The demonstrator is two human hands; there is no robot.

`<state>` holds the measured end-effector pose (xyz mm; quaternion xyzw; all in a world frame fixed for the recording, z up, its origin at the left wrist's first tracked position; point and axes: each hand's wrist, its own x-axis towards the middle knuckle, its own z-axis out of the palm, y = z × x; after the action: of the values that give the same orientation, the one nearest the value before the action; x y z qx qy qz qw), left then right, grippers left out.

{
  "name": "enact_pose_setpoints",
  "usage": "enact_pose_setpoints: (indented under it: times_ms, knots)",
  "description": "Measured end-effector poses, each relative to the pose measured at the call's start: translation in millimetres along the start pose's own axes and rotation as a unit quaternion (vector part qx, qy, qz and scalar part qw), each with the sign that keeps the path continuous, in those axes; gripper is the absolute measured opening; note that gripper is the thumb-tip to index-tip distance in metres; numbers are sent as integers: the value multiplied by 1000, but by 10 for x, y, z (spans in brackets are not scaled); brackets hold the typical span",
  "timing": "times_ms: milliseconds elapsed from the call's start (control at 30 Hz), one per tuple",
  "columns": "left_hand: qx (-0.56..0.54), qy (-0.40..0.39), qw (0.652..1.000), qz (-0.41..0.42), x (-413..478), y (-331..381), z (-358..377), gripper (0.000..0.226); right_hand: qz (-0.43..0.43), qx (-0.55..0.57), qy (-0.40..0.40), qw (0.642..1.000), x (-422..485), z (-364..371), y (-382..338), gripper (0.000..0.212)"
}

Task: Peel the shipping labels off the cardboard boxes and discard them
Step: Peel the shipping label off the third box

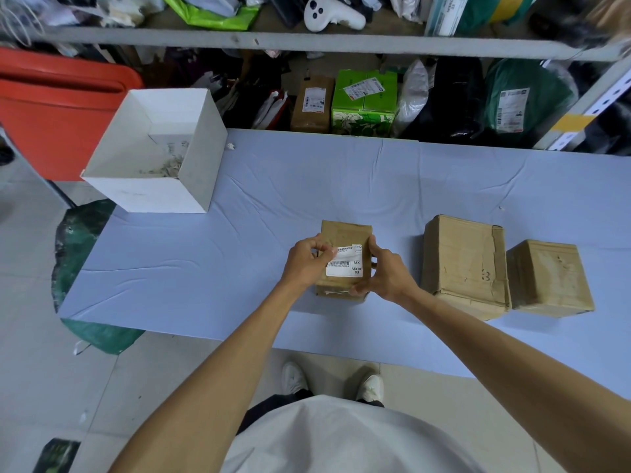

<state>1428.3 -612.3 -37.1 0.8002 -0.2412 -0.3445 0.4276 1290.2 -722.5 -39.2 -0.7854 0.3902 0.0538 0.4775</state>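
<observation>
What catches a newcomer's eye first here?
On the blue table, the left hand pinches a lifted corner of the white shipping label while the right hand grips the small cardboard box. Two more cardboard boxes stand to its right; an open white box sits at the far left corner.

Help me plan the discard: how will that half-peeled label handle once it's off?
Probably floppy: the label bends where the left hand pinches its lifted edge. Likely tears easily; the upper edge looks ragged. Partly stuck to the box, so it may cling instead of dropping.
</observation>
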Motion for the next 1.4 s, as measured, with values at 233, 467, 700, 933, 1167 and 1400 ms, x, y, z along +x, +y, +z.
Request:
enact_pose_setpoints:
  times_ms: [233,467,700,933,1167,1400]
  knots:
    - [-13,-7,1000,3,-6,-5,-9,14,-2,10,7,1000,-6,-1,25,122]
    - [-13,-5,1000,8,8,-31,-4,16,-7,5,7,1000,3,6,35,120]
    - [-31,-10,999,3,14,-39,4,17,5,11,9,1000,13,23,46,124]
    - [-43,-24,999,0,13,-44,-19,17,1,5,4,1000,22,20,34,122]
    - [-55,-23,998,-2,39,-72,-15,16,-6,-6,7,1000,23,17,27,119]
    - [-58,-32,998,9,58,-78,6,21,0,-7,16,1000,15,16,40,119]
